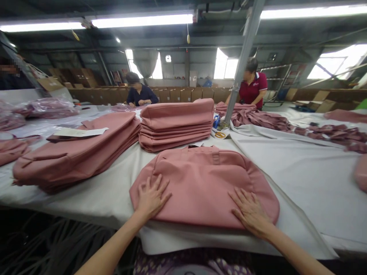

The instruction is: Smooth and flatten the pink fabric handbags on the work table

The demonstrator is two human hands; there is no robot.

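A pink bag [200, 187] lies flat on the cloth-covered table in front of me, its handle side facing away. My left hand [151, 196] rests with spread fingers on the left part of the bag. On its right part lies my right hand [249, 210], flat and with fingers apart. Neither hand grips anything. Just behind the bag rises a stack of folded pink bags [176, 124]. To the left is another pile of pink bags [77, 149], with a white paper sheet [82, 132] on top.
Orange-handled scissors [220, 135] and a blue object [216, 121] sit by a grey metal post [243, 61]. Pink straps [260, 118] are heaped at the back right. Two people [140, 91] work across the table. Plastic-wrapped items [48, 109] lie far left. The white table cover [312, 164] has raised folds.
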